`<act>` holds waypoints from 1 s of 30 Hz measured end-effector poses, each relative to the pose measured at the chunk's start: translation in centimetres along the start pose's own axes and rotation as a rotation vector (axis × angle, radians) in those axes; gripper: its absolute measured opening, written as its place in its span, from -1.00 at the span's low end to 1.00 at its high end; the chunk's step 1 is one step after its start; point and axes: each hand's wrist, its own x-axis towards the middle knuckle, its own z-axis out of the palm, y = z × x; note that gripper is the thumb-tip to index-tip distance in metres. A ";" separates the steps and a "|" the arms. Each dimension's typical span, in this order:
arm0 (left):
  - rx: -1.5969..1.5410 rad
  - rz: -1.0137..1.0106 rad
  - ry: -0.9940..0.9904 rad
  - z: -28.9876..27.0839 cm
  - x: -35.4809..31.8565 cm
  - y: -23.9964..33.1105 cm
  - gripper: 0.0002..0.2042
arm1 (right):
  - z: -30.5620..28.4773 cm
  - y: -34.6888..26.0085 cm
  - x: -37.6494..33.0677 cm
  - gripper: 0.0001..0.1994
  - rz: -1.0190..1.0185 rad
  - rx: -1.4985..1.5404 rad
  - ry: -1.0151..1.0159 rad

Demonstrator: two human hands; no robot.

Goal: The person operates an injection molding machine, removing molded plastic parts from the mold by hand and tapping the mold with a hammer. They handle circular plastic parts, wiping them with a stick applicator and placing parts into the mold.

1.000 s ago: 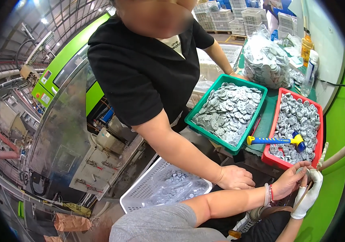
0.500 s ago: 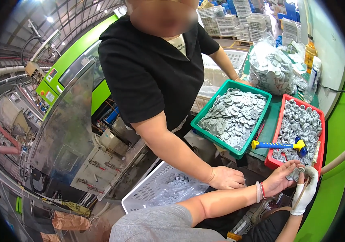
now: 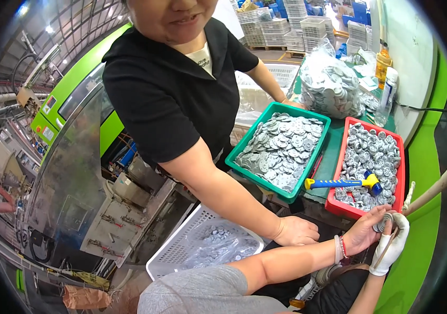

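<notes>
While our left hand (image 3: 362, 230) lies bare and half open, palm turned toward the right, its fingers cup a small stack of grey round parts (image 3: 382, 222) from the left side. Our right hand (image 3: 391, 246) wears a white glove and is curled about the same stack from below and the right; it also grips a thin wooden stick (image 3: 426, 194) that slants up toward the right edge. Both hands meet just below the near rim of the red tray (image 3: 398, 188), which is filled with grey round parts. A hammer with a yellow and blue handle (image 3: 338, 183) lies across the near end of that tray, reaching toward the green tray (image 3: 315, 157) beside it, also heaped with grey discs. Opposite us stands a co-worker in a black shirt; the co-worker's hand (image 3: 296, 231) rests loosely closed just left of our left forearm, above a white basket (image 3: 181, 246) holding a clear bag of parts.
</notes>
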 end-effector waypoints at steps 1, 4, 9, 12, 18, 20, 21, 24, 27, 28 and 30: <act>0.034 0.003 0.002 0.0 0.0 -0.1 -0.66 | -0.1 -0.2 0.1 -0.79 0.001 -0.002 0.004; 0.050 -0.023 0.020 0.5 -0.4 0.3 -0.64 | 0.0 -0.9 0.4 -0.84 0.123 0.122 0.005; 0.161 0.000 0.025 -0.6 -1.3 1.3 -0.62 | 0.2 -1.1 0.7 -0.84 -0.011 0.005 -0.102; 0.196 0.011 0.076 -0.1 -2.2 2.0 -0.62 | 0.6 -2.5 1.1 -0.85 -0.085 -0.062 -0.153; 0.160 0.047 0.071 0.5 -2.0 0.9 -0.63 | 0.4 -2.6 0.5 -0.86 -0.143 -0.164 -0.076; 0.116 0.037 0.058 0.9 -1.3 -0.4 -0.64 | -0.1 -1.8 0.3 -0.85 -0.135 -0.167 -0.007; 0.076 0.037 0.101 1.5 -0.7 -1.0 -0.65 | -0.5 -1.5 0.3 -0.85 -0.106 -0.182 0.035; 0.031 0.048 0.001 1.1 0.6 -2.6 -0.66 | -1.6 0.1 -0.1 -0.78 -0.032 -0.133 0.095; 0.060 0.036 0.072 0.8 -0.1 0.3 -0.76 | -0.4 0.3 1.0 -0.77 -0.058 -0.068 -0.016; 0.136 0.001 0.070 -0.1 -0.5 1.0 -0.77 | -0.3 -0.4 1.0 -0.76 -0.024 -0.031 -0.089; 0.180 0.124 0.114 -0.1 -0.7 1.7 -0.77 | 0.7 -1.0 1.3 -0.76 0.011 0.036 -0.096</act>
